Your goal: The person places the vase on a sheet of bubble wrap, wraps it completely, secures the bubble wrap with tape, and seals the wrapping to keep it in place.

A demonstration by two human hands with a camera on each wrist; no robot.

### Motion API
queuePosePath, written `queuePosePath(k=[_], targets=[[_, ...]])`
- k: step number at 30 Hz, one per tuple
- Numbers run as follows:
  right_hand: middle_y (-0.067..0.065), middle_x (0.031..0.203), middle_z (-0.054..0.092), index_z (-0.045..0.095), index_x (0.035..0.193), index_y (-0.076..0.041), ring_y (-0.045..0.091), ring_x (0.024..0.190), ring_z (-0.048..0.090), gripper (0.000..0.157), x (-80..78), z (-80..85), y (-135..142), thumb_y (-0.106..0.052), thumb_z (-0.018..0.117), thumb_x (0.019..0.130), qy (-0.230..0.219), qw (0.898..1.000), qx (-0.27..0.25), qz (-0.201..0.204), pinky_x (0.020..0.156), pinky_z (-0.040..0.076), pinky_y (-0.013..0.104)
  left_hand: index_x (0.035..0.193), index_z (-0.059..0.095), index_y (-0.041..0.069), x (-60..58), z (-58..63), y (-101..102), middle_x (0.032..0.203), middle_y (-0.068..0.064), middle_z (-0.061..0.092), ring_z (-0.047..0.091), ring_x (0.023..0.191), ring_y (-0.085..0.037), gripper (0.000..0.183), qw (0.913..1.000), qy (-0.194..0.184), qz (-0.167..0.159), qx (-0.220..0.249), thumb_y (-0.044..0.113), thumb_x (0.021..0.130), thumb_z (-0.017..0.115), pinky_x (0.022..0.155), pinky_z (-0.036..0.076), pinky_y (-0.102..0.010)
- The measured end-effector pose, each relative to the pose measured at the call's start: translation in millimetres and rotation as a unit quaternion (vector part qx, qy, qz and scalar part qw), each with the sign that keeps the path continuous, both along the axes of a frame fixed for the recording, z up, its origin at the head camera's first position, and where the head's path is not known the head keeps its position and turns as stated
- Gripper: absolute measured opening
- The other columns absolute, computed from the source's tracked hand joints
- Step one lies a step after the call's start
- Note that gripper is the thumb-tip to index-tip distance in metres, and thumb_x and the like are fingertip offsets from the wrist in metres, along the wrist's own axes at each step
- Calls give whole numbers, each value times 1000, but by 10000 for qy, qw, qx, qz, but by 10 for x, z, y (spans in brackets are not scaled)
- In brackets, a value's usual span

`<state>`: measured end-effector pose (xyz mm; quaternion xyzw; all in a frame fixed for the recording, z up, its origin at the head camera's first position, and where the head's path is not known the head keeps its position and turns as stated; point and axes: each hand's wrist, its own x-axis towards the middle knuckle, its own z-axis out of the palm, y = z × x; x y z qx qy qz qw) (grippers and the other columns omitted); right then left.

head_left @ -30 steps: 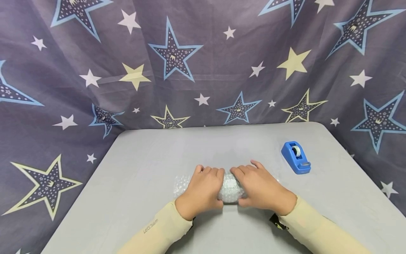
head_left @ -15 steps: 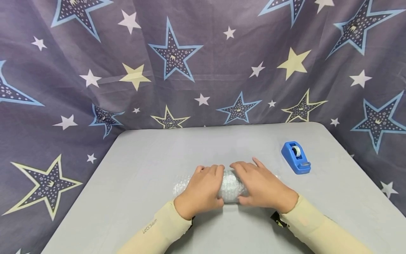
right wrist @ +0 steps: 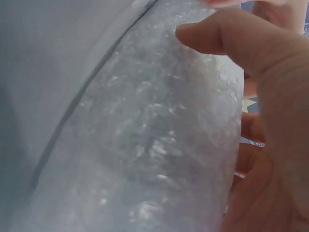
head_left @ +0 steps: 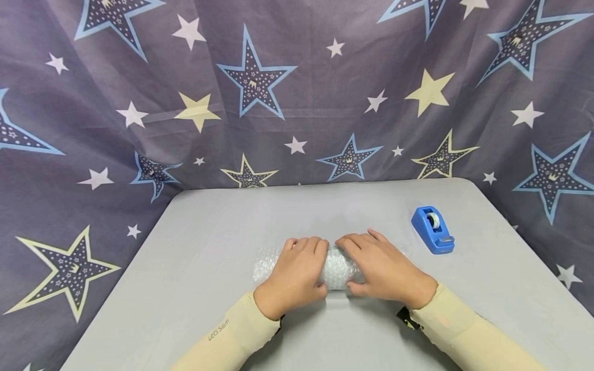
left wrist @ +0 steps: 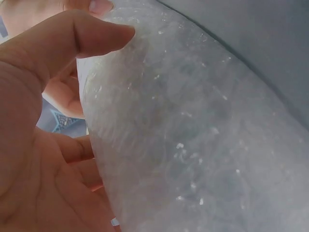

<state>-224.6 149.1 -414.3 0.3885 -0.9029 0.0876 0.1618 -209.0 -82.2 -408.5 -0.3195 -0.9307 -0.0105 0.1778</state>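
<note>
A roll of bubble wrap (head_left: 337,270) lies crosswise on the table in the head view, its middle showing between the hands. My left hand (head_left: 299,273) grips it left of centre, thumb on the near side and fingers curled over the far side. The right hand (head_left: 382,268) holds it the same way on the right, a short gap from the left. In the left wrist view the thumb presses the bubble wrap (left wrist: 169,125). The right wrist view has the other thumb on the bubble wrap (right wrist: 145,125). Whatever is inside the roll cannot be made out.
A blue tape dispenser (head_left: 433,230) with a roll of tape stands on the grey table (head_left: 223,221), beyond the right hand. Behind the table and along its sides hangs a dark curtain (head_left: 306,103) printed with stars.
The bubble wrap roll has shifted slightly away from me, turning under both hands. Both hands keep hold of it; the tape dispenser has not moved.
</note>
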Motion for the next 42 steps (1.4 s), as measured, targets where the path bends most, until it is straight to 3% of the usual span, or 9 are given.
queuePosePath(k=[11, 21, 33, 42], targets=[[5, 131, 65, 58, 136, -10, 26, 122, 63, 74, -37, -7, 11, -43, 84, 75, 200, 9996, -177, 115, 110, 44, 59, 121, 59, 10, -24, 22, -28, 116, -2, 66, 64, 108, -23, 65, 9997, 113, -10, 205, 31, 63, 80, 91, 46, -43], [5, 129, 67, 60, 133, -11, 27, 122, 64, 60, -57, 3, 13, -35, 80, 81, 280, 9990, -311, 134, 110, 43, 61, 107, 62, 12, -59, 8, -51, 105, 0, 67, 67, 95, -20, 47, 9982, 423, -102, 421, 22, 64, 77, 82, 47, -41], [6, 129, 69, 61, 134, -10, 28, 120, 66, 59, -53, -13, 3, -32, 79, 83, 266, 9990, -357, 83, 108, 45, 61, 94, 59, 14, -80, 5, -53, 93, 2, 67, 71, 87, -19, 32, 9968, 556, -255, 521, 19, 67, 75, 78, 52, -40], [9, 133, 68, 60, 139, -7, 30, 124, 65, 70, -21, -13, -16, -38, 82, 80, 327, 9994, -69, -43, 110, 43, 63, 98, 59, 13, -68, 3, -40, 97, 2, 67, 70, 94, -20, 48, 9985, 495, -141, 207, 29, 63, 87, 84, 51, -41]])
